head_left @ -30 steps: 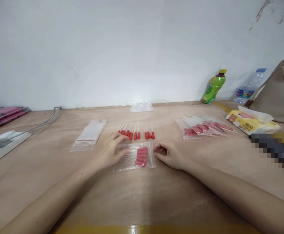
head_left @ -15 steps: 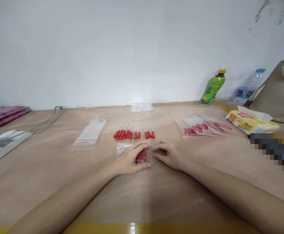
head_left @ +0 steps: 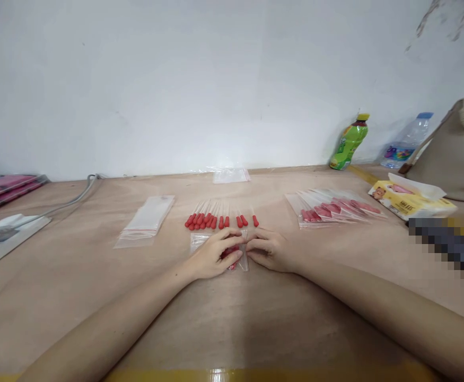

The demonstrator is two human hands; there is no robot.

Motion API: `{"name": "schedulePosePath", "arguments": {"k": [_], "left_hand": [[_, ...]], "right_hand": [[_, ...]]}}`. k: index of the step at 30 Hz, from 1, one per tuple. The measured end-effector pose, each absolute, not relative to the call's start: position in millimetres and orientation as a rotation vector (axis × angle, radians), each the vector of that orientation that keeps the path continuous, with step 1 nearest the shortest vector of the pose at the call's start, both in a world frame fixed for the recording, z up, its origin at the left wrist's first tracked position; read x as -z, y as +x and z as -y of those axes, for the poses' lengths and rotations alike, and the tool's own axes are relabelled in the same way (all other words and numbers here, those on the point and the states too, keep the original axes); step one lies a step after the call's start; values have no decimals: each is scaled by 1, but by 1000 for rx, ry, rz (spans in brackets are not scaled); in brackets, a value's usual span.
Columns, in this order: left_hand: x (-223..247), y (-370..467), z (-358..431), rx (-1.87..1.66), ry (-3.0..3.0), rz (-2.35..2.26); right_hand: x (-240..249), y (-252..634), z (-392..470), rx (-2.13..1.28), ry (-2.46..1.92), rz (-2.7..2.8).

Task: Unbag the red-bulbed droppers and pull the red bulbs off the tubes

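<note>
A clear zip bag (head_left: 243, 262) with red pieces inside lies at the middle of the table, partly hidden under my fingers. My left hand (head_left: 218, 254) is closed over the bag's filled part. My right hand (head_left: 266, 249) pinches the bag's right end, its fingertips close to those of my left. Just beyond the hands, several red-bulbed droppers (head_left: 202, 220) lie in a row, with one dropper (head_left: 255, 220) set apart at the right end. Filled bags (head_left: 327, 209) overlap in a fan to the right. Flat clear bags (head_left: 146, 217) are stacked to the left.
Another flat bag (head_left: 232, 175) lies by the wall. At the right stand a green bottle (head_left: 350, 143), a clear bottle (head_left: 406, 143), a tissue pack (head_left: 410, 199) and a beige bag (head_left: 450, 154). A cable (head_left: 72, 200) and pink packages (head_left: 9, 189) are at the left.
My right hand has moved slightly left onto the bag's end, and my left fingers have drawn closer together over the red pieces. The rightmost dropper has shifted a little right.
</note>
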State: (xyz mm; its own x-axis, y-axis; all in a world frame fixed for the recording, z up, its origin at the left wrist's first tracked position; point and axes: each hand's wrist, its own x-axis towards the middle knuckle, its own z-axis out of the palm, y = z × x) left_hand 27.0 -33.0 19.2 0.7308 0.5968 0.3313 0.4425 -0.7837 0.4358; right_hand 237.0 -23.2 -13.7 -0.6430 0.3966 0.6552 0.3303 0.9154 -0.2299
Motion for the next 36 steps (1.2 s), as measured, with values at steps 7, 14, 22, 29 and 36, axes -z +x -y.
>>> {"name": "schedulePosePath", "arguments": {"k": [7, 14, 22, 29, 36], "left_hand": [[-23, 30, 36, -649, 2624, -786], [-25, 31, 35, -646, 2564, -802], [-25, 30, 30, -664, 2691, -779], [-19, 27, 27, -779, 3029, -681], [-17, 25, 27, -780, 3127, -680]], "right_hand": [[1, 234, 22, 256, -490, 2529], [-5, 234, 26, 418, -418, 2605], [-4, 232, 29, 460, -487, 2519], [1, 233, 28, 334, -533, 2461], [-2, 233, 29, 365, -453, 2468]]}}
